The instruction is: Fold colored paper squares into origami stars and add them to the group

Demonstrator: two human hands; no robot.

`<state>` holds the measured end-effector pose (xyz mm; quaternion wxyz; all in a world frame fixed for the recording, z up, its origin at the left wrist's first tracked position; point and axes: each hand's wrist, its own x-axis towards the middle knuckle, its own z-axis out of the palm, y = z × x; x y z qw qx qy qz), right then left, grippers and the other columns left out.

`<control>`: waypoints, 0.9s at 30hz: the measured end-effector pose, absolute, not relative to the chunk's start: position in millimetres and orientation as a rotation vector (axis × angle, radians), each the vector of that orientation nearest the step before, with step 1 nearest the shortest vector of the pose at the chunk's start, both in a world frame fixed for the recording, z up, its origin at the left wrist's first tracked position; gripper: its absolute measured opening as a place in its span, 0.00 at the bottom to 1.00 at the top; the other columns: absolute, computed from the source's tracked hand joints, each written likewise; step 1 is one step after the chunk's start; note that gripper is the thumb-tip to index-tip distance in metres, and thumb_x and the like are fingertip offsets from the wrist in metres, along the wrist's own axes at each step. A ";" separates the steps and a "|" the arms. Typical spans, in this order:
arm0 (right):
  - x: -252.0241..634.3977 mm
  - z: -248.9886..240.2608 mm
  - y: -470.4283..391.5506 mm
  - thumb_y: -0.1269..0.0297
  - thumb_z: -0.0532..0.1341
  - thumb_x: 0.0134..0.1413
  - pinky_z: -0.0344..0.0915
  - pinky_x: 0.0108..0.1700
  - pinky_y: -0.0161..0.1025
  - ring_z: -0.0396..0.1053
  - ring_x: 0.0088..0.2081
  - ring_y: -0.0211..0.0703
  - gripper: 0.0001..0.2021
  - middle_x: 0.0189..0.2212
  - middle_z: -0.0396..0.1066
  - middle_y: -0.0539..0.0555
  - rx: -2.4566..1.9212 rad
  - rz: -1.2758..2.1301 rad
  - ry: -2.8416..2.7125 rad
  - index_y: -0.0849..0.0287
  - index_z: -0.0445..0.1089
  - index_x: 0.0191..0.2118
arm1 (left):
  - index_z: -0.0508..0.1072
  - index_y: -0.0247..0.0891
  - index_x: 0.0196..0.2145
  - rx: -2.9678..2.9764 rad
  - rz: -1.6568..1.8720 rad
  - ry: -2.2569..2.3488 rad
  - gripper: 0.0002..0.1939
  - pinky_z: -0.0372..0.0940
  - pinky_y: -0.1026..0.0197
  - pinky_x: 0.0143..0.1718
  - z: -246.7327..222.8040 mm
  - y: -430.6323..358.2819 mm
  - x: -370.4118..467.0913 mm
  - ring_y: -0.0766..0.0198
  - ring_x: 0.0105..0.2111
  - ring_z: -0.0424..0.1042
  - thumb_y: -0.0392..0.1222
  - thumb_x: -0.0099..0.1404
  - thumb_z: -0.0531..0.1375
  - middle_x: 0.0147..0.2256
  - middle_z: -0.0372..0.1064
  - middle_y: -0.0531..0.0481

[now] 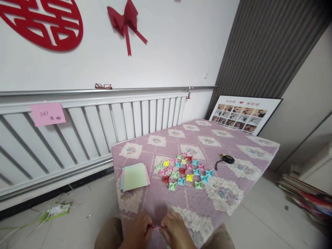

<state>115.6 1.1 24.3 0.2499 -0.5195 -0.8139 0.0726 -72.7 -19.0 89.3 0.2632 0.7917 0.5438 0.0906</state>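
Note:
Close to the table's near edge, my left hand [140, 225] and my right hand [174, 226] are both closed, fingertips pinching. A small piece of pink paper [156, 228] stretches between them, mostly covered by the fingers; its folds are too small to make out. Beyond the hands lie several little folded paper stars [182, 171] with pointed corners, in pink, red, yellow, green and blue, set out in loose rows. Left of these is a stack of square paper sheets [134, 177], pale green on top, with pink and blue edges showing.
A purple floral cloth [166, 197] covers the table. A black and yellow tape measure [227, 158] lies right of the stars. Against the wall run a white radiator [145, 119] and a pipe bearing glasses [103, 86]. A photo board [238, 114] leans at the far end.

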 end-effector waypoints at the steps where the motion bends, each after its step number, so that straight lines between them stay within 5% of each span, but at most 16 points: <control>1: 114.5 29.0 1.1 0.70 0.64 0.46 0.53 0.39 0.36 0.63 0.34 0.39 0.06 0.28 0.68 0.46 -1.387 0.098 -2.213 0.55 0.66 0.28 | 0.72 0.37 0.35 2.246 0.267 1.503 0.10 0.62 0.56 0.41 74.3 -6.3 -71.2 0.58 0.40 0.68 0.27 0.61 0.54 0.38 0.70 0.48; 9: 109.3 11.7 -21.1 0.70 0.58 0.57 0.53 0.42 0.41 0.60 0.32 0.41 0.08 0.26 0.65 0.48 -1.282 -0.216 -2.249 0.56 0.65 0.27 | 0.70 0.40 0.28 2.764 0.487 1.470 0.07 0.61 0.57 0.34 -14.6 -9.9 -78.4 0.59 0.33 0.67 0.32 0.63 0.57 0.30 0.68 0.50; 27: 116.6 -0.8 -40.3 0.71 0.61 0.53 0.58 0.42 0.40 0.64 0.37 0.42 0.04 0.34 0.69 0.50 -1.405 0.235 -2.257 0.54 0.70 0.32 | 0.73 0.40 0.30 2.287 0.535 1.588 0.04 0.55 0.56 0.42 11.3 -39.6 -89.3 0.60 0.38 0.64 0.36 0.62 0.59 0.34 0.68 0.51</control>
